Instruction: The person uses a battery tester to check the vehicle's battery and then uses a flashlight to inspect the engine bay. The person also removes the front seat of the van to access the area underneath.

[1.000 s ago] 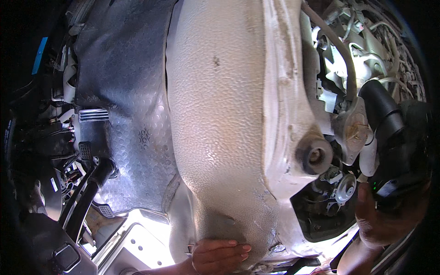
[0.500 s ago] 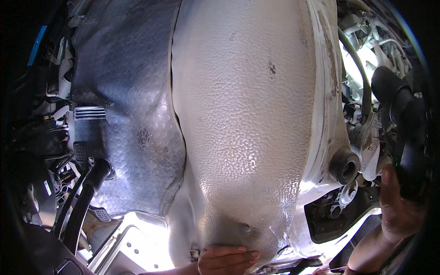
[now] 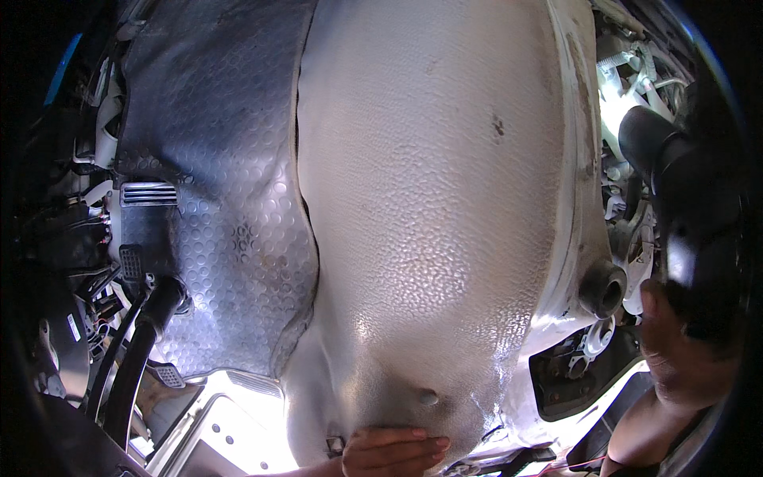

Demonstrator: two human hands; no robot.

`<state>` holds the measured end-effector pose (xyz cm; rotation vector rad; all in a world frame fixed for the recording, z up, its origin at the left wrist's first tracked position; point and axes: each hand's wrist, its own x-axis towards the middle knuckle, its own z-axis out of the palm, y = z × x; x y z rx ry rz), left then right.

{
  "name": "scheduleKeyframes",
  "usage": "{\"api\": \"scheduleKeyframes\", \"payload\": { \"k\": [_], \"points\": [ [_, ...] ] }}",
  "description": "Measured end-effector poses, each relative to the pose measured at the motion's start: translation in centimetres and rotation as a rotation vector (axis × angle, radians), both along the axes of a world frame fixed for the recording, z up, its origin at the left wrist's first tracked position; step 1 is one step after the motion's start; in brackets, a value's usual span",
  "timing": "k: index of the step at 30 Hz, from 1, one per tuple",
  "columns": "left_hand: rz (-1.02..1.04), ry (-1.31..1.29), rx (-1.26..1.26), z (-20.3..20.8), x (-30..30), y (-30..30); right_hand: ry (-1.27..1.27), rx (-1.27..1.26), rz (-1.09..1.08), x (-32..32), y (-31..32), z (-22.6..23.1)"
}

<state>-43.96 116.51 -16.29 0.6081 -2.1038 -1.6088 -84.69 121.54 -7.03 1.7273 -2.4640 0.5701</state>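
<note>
My left hand (image 3: 395, 451) lies flat on the near end of a large pale, wrinkled-textured panel (image 3: 429, 262), fingers stretched out side by side. It holds nothing. At the right edge my right hand (image 3: 679, 362) is closed around a black flashlight (image 3: 664, 151); part of the grip is lost in shadow. The flashlight's head points up and left toward brightly lit mechanical parts (image 3: 624, 111) beside the panel. Below the flashlight, next to my right hand, a round black rubber piece (image 3: 602, 290) sits on the panel's edge.
To the left lies a grey floor mat (image 3: 230, 159) with raised dots. Beside it are a pedal (image 3: 149, 194), smaller pedals and a black steering column (image 3: 143, 358). A white door sill (image 3: 214, 429) shows at lower left, and a dark opening (image 3: 580, 378) at lower right.
The flashlight and my right hand have moved slightly left, and the lit patch has shifted with them. My left hand stays in place on the panel.
</note>
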Motion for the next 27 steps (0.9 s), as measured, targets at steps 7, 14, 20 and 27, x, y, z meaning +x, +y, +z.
{"api": "scheduleKeyframes", "payload": {
  "k": [7,14,20,27],
  "points": [
    [-0.063,0.162,-0.048,-1.4,0.8,-0.5,-0.012,0.006,-0.014,0.4,0.4,0.3],
    [-0.083,0.156,0.025,-1.0,0.7,-1.1,-0.008,0.008,-0.043,1.3,1.4,1.5],
    [-0.074,-0.041,0.004,0.0,1.1,-0.5,-0.043,0.015,-0.056,2.9,3.4,1.8],
    [0.06,-0.258,0.056,2.4,-0.6,-0.4,-0.207,-0.019,0.037,4.9,5.3,-0.7]
  ]
}}
